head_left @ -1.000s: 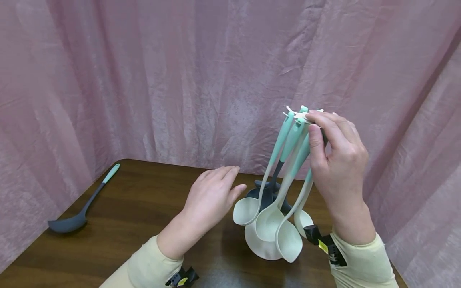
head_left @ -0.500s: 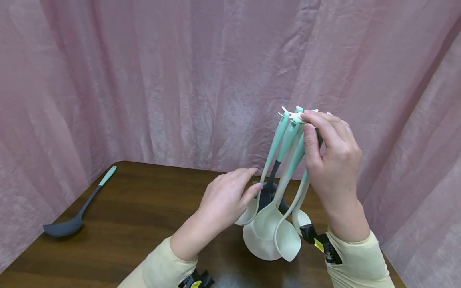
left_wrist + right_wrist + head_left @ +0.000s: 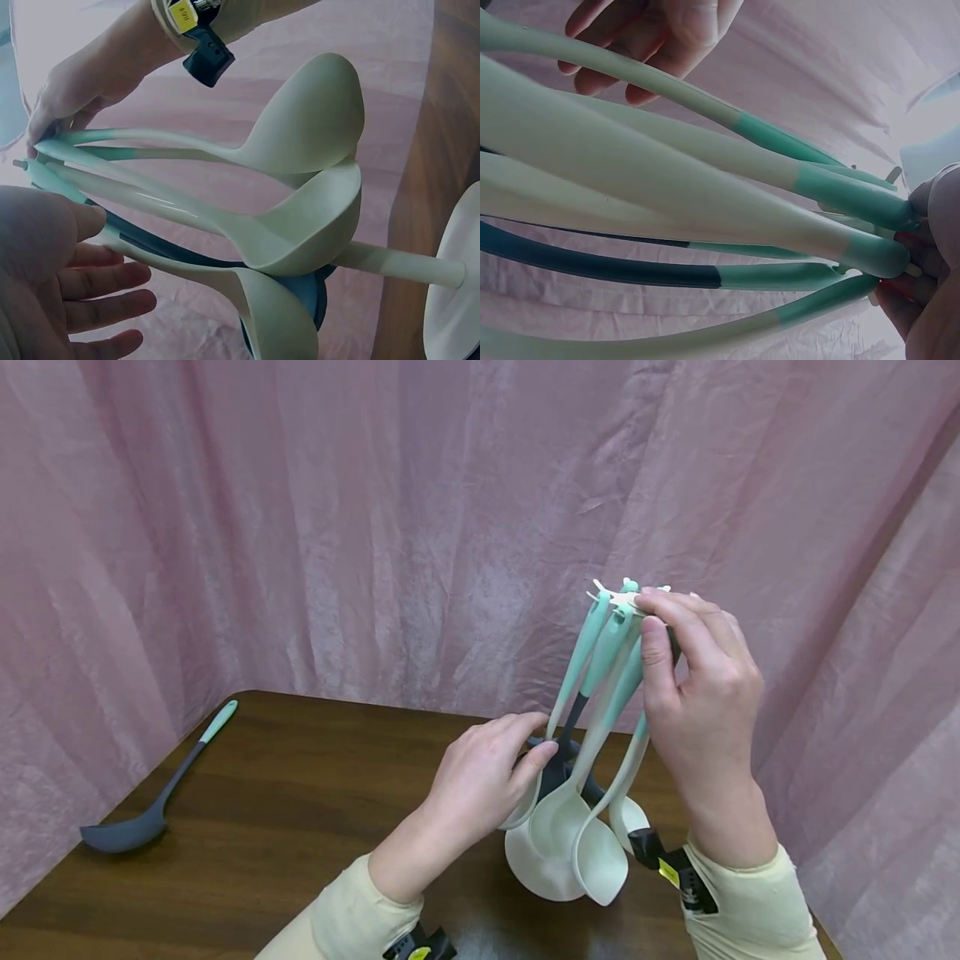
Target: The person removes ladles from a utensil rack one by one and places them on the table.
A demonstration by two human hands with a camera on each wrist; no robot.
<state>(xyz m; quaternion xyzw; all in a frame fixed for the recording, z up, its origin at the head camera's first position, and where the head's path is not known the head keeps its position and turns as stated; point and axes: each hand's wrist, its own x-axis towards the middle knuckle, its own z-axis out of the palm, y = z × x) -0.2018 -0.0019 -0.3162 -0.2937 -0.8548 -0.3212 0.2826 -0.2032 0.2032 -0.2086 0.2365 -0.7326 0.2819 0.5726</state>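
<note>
My right hand (image 3: 701, 693) pinches the top of the rack (image 3: 626, 599), thumb and fingers curled round the mint handle ends where the ladles (image 3: 570, 822) hang. Their cream bowls dangle below my wrist, above the round base (image 3: 528, 872). My left hand (image 3: 480, 777) is at the nearest ladle's stem, fingers curled round it just beside the dark one behind. Far off to my left, a grey ladle (image 3: 150, 797) lies on the table (image 3: 300, 793).

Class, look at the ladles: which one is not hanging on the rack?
The dark grey ladle with the mint handle tip, lying flat at the table's left edge; the others hang from the rack.
</note>
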